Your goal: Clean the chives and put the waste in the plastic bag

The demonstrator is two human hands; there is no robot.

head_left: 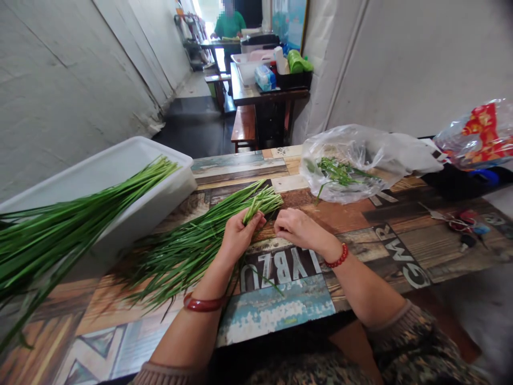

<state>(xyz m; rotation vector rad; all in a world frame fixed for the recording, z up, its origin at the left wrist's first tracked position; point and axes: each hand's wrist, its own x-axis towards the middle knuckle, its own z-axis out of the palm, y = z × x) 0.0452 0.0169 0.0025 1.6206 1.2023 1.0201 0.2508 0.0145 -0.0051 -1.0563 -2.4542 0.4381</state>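
My left hand (239, 233) is closed round a small bunch of garlic chives (252, 209), their pale cut ends pointing up and away. Just right of it, my right hand (297, 229) has its fingers curled together; whether anything is pinched in them is hidden. A loose pile of garlic chives (192, 238) lies on the table beyond and left of my left hand, stem ends to the right. More long garlic chives (92, 211) rest across a white plastic tub (160, 200) on the left, leaves hanging over its near side.
On the right sits a clear plastic bag (352, 141) with green scraps (339, 171) in it. Keys (467, 238) and a red-printed bag (481, 128) lie farther right on the patterned table (280, 310). Beyond are a bench (244, 124), a loaded table (256, 96) and a person in green (230, 24).
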